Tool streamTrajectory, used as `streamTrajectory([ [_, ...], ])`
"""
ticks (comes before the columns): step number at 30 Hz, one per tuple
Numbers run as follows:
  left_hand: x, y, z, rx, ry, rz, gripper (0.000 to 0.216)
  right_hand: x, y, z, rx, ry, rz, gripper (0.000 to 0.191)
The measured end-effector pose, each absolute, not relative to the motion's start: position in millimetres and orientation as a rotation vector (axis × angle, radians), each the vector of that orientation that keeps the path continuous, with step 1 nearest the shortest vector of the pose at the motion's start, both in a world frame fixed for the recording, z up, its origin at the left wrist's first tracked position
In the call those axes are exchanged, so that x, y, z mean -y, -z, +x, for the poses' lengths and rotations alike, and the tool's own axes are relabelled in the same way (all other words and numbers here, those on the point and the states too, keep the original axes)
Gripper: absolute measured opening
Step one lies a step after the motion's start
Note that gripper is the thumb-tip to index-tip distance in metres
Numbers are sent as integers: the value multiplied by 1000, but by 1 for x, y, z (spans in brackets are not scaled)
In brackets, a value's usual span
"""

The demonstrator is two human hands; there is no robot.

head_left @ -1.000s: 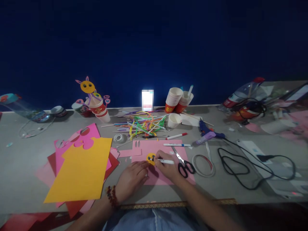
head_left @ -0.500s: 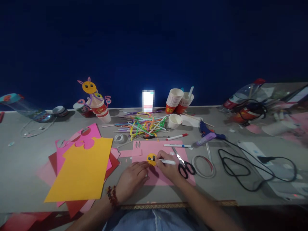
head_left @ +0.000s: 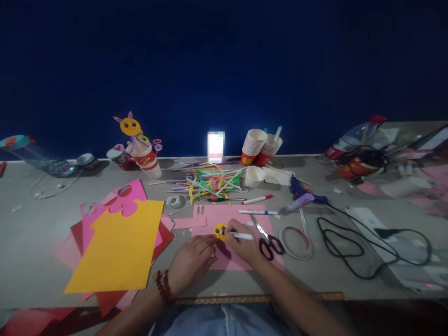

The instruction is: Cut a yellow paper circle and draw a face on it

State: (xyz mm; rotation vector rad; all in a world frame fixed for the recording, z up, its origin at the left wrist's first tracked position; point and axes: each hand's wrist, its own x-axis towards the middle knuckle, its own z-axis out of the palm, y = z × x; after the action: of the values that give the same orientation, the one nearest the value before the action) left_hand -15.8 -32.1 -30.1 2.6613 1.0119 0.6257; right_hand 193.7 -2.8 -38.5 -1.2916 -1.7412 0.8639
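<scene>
A small round yellow paper face (head_left: 219,228) with two dark eyes is just above the pink sheet (head_left: 206,261), casting a shadow on it. At its lower left edge, the fingers of my left hand (head_left: 196,256) are closed together and grip it. My right hand (head_left: 245,245) pinches a white marker (head_left: 241,235), whose tip is at the face. Black-handled scissors (head_left: 268,242) lie just right of that hand, partly on the pink sheet. A blue-banded marker (head_left: 257,212) rests near the sheet's top edge, with a red marker (head_left: 257,199) beyond.
Yellow paper (head_left: 122,247) tops a stack of coloured sheets at left. Behind are a heap of pipe cleaners (head_left: 213,182), stacked paper cups (head_left: 255,144) and a giraffe-like paper figure (head_left: 130,126). A glue gun (head_left: 304,189), tape roll (head_left: 296,242) and looped black cable (head_left: 341,254) lie right.
My right hand and the marker have shifted very slightly left over the yellow face. My left hand stays in place.
</scene>
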Motion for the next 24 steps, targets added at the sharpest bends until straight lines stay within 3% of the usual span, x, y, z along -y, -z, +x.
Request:
streamTrajectory([
  [24,32,26,-15,-1003,-618,2657,11,3,36,194,1717,-866,-1303,13],
])
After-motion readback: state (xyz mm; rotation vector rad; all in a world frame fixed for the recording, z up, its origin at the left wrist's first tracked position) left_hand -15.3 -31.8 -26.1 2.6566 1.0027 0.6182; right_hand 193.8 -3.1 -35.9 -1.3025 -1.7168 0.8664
